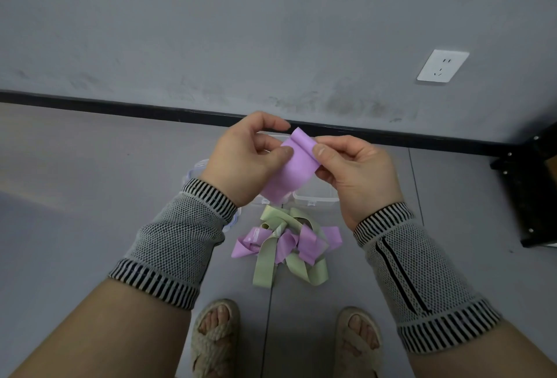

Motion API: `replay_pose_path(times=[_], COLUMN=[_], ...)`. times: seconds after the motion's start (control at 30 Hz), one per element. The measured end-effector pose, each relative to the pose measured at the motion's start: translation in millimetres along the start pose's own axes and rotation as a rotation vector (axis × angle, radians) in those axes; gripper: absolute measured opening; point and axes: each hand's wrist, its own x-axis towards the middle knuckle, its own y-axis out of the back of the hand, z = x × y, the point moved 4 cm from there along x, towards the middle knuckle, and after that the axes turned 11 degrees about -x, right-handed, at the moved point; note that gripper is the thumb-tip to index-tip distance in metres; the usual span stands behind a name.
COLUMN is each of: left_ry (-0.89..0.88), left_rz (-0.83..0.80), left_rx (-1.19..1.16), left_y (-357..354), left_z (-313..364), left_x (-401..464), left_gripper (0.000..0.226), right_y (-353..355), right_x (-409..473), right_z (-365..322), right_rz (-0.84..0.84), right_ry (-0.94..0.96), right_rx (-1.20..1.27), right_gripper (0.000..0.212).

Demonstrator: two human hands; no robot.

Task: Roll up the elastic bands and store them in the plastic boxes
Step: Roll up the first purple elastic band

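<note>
Already both hands, left hand and right hand, pinched the purple elastic band above the clear plastic boxes; tight, even turns would suit.

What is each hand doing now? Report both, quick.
Left hand: pinching the purple band.
Right hand: pinching the same band's folded top.

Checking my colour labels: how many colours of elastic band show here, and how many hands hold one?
Purple bands: 1 held, the rest tangled in the floor pile, uncountable
Green bands: tangled, uncountable
Band colours: 2
Hands holding a band: 2, left hand, right hand
Total: 2 colours
</note>
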Motion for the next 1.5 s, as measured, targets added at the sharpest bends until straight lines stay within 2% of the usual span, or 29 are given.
replay_pose_path(times=[0.2, 0.4, 0.5, 0.57, 0.63, 0.8, 0.9, 1.1, 1.5], left_ry=[-0.032, -0.057, -0.056, -0.057, -0.065, -0.078, -0.078, -0.003, -0.098], left_rz=[-0.002, 0.033, 0.050, 0.044, 0.030, -0.004, 0.003, -0.003, -0.045], left_rx=[-0.012, 0.007, 0.014, 0.034, 0.045, 0.036, 0.057, 0.158, 0.141], left_y=[-3, -3, 0, 1, 1, -1, -2, 4, -2], left_z=[2, 1, 1, 1, 2, 2, 0, -8, 2], left_x=[0, 0, 0, -1, -1, 0, 0, 2, -2], left_gripper=[0.027, 0.015, 0.012, 0.013, 0.016, 0.023, 0.023, 0.014, 0.028], right_y=[-3, -6, -8, -9, -8, -6, -4, 2, 5], right_x=[-3, -7, -7, -5, -3, -5, -4, -1, 0], right_z=[-6, -10, -9, -6, -3, -2, -2, -2, -2], right_rz=[0.006, -0.065, -0.142, -0.192, -0.214, -0.240, -0.222, -0.130, -0.027], right_ry=[0.084, 0.119, 0.078, 0.001, -0.087, -0.105, -0.068, -0.104, -0.012], right_rx=[-0.067, -0.037, 0.022, 0.139, 0.225, 0.111, 0.038, 0.109, 0.035], right_gripper=[0.018, 0.023, 0.019, 0.012, 0.014, 0.012, 0.012, 0.013, 0.020])
